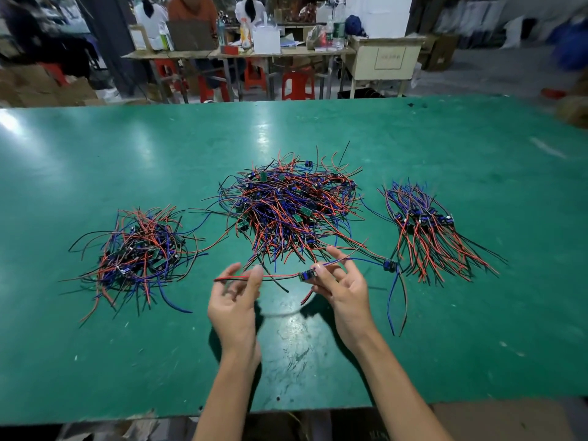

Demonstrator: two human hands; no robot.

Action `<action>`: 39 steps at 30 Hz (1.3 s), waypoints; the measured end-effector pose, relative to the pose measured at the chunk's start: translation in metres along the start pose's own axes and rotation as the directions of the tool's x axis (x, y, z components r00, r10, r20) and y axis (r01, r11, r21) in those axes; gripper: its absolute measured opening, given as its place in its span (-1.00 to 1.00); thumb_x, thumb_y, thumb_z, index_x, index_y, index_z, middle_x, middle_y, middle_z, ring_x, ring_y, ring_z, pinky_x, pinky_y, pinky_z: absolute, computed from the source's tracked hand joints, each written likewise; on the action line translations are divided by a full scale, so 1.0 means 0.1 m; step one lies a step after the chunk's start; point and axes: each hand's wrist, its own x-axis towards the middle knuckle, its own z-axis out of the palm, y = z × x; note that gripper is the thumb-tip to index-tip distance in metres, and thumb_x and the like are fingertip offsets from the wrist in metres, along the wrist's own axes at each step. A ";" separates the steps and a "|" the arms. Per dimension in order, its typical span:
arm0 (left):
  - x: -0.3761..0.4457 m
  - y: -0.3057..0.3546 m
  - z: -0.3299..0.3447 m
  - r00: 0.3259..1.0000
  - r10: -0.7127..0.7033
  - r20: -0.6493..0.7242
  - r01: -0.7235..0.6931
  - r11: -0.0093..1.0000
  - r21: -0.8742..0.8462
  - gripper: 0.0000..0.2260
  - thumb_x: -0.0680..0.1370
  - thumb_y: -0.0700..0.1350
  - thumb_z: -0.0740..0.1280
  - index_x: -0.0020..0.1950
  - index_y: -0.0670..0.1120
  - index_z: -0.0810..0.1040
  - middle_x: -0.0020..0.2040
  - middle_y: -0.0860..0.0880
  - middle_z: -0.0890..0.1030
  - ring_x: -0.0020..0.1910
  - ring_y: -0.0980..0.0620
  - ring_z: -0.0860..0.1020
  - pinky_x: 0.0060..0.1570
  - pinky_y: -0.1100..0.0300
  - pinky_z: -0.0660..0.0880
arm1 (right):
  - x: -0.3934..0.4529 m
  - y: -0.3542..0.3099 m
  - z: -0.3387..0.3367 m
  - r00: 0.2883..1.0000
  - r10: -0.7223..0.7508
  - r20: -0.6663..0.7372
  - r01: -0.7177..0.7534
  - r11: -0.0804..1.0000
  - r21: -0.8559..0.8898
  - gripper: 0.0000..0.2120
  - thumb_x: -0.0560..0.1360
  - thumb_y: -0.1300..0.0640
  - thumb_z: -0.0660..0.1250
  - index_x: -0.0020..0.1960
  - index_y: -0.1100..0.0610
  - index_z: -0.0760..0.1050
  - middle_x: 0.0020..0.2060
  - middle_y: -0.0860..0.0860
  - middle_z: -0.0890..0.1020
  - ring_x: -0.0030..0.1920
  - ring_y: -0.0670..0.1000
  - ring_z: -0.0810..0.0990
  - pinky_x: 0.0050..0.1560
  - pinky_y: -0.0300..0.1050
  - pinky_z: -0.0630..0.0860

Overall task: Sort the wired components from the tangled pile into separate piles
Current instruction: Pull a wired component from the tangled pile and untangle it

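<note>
From the head view, the right hand (pixel 342 283) is pinching a component (pixel 307 275) by its small board, lifted just above the surface (pixel 95 361) in front of the tangled pile (pixel 292 205). Its red and black leads are running leftward, roughly level, into the left hand (pixel 237 300), which is pinching them near their free end; blue leads are trailing right toward a second board (pixel 389 265). So the long axis is lying left to right between both grips. The neat right pile (pixel 429 230) is sitting nearer the right hand, the looser left pile (pixel 140 249) nearer the left. Both palms are facing up, forearms reaching in from below.
</note>
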 end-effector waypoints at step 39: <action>0.12 0.10 0.20 0.664 -0.504 0.552 0.137 0.808 0.574 -0.82 0.63 -0.14 0.35 0.01 -0.23 0.68 -0.16 -0.20 0.71 -0.29 -0.01 0.67 -0.21 0.24 0.64 | 0.02 0.17 -0.03 0.990 -0.144 0.001 0.131 0.900 -0.417 -0.83 0.65 0.11 0.32 0.03 0.04 0.71 0.10 -0.13 0.71 -0.06 -0.13 0.67 -0.02 -0.16 0.55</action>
